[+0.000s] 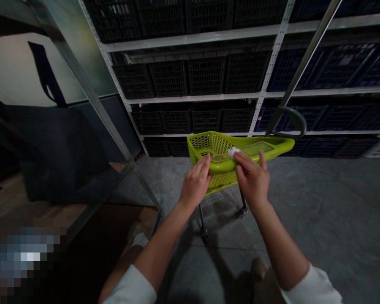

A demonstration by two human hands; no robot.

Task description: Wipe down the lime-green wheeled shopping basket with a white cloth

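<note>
A lime-green plastic shopping cart [226, 180] on dark legs with casters stands in front of me. My left hand [196, 180] grips the near left end of its handle rim, thumb up along the edge. In my right hand [252, 175] a small crumpled white wipe [232, 152] is pinched between the fingertips. That hand lies over the near rim, and the wipe touches the top beside a framed flat panel [256, 148]. Whether the wipe is paper or cloth I cannot tell. Behind the panel the perforated basket is partly visible.
White metal shelving [193, 98] with black crates [205, 75] and blue crates [338, 67] lines the back. A metal pole [310, 50] slants at the right. At the left, a dark bag [66, 152] sits on a metal-framed table [63, 213]. Grey floor [319, 202] lies below.
</note>
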